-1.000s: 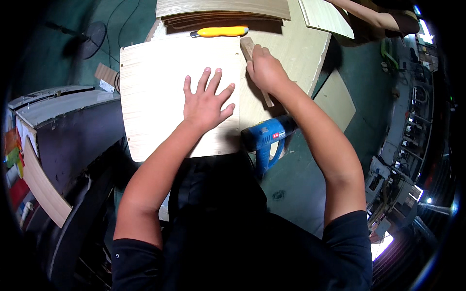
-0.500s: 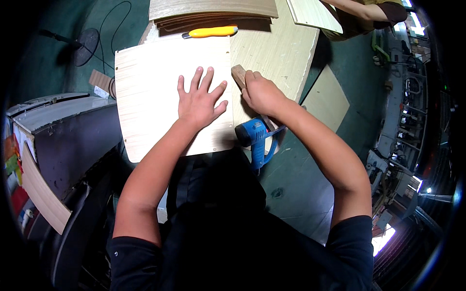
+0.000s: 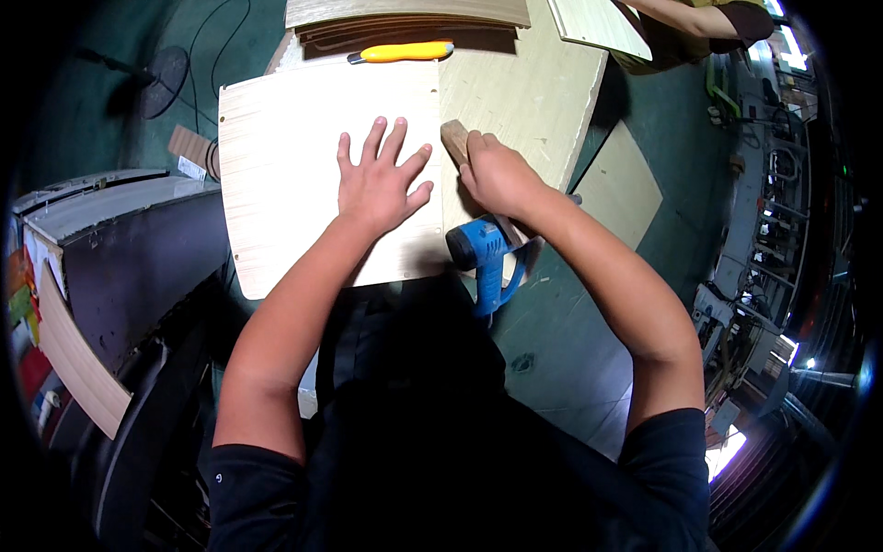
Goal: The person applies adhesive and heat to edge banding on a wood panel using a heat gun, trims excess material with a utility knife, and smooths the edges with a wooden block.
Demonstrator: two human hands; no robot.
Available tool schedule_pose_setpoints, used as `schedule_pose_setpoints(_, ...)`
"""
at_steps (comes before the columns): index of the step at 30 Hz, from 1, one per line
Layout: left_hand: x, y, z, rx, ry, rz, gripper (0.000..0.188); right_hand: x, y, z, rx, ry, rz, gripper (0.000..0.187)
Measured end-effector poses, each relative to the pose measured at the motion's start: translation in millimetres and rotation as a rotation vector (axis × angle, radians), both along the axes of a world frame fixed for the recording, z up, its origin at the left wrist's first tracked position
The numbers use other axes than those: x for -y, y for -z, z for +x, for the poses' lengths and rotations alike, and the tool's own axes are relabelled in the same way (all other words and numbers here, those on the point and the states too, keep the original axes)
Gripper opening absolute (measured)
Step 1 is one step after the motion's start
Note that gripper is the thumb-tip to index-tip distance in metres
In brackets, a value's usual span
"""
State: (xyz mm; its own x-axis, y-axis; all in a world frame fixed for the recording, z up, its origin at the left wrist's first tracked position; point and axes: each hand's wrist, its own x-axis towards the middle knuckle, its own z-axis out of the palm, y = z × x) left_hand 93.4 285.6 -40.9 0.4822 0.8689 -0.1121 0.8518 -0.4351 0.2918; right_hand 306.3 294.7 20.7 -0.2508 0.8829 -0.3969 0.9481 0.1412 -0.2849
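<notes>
A pale wood-grain panel [image 3: 285,184] with small holes near its edges lies in front of me. My left hand [image 3: 375,189] rests flat on it, fingers spread. Just beyond the panel's right edge, my right hand [image 3: 501,175] is closed around a long, narrow wooden block [image 3: 453,138], whose far end sticks out past the fingers. The block's underside is hidden, and I cannot tell whether it touches the panel's edge. Below that hand is a blue power tool [image 3: 483,248] with a black round end.
A yellow utility knife [image 3: 405,51] lies beyond the panel, before a stack of brown boards [image 3: 405,14]. The worktable [image 3: 524,101] shows at the right. Another person's arm [image 3: 681,14] reaches over a pale board [image 3: 598,28]. A dark-sided cabinet [image 3: 138,258] stands left.
The view has shifted slightly. My left hand keeps its place on the panel. My right hand and the wooden block are very slightly nearer to me along the panel's edge.
</notes>
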Motion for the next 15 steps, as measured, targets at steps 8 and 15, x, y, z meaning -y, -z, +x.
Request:
schedule_pose_setpoints(8,3,1,1,0.028,-0.024,0.034,0.047,19,-4,2,0.027,-0.038,-0.115,0.033)
schedule_pose_setpoints(15,3,2,4,0.022,-0.034,0.061,0.047,26,-5,8,0.006,-0.079,-0.141,0.032)
